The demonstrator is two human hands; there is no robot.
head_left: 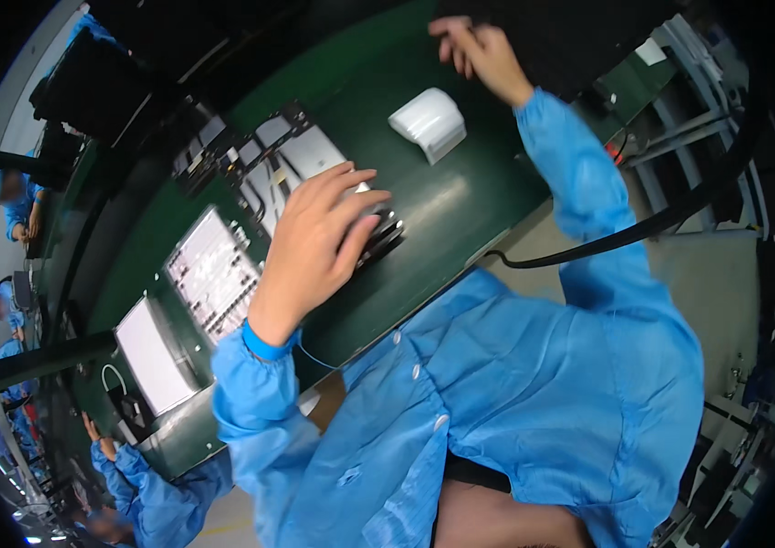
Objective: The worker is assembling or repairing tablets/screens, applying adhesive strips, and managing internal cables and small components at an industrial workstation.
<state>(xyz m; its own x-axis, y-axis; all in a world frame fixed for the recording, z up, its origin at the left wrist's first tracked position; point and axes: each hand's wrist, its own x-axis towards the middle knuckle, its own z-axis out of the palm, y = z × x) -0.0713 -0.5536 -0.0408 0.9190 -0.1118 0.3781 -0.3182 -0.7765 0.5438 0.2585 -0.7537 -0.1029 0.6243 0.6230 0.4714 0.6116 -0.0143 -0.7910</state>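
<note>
The left hand (319, 228), fingers apart, covers part of a flat silver-and-black electronic assembly (310, 151), in from the smooth green table's (460, 215) near edge; the right hand (481, 57) half-curls beyond a glossy white curved piece (431, 121) (whether either grips, I cannot tell); uneven pressing could bend the assembly.

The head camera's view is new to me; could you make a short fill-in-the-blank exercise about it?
1. The worktop is ____ in colour.
2. The right hand comes out of a ____ sleeve.
3. The silver-and-black device lies partly beneath the person's ____ hand.
4. The curved piece, nearer the right hand than that device is, is ____ in colour.

Missing words: green; blue; left; white.
</note>
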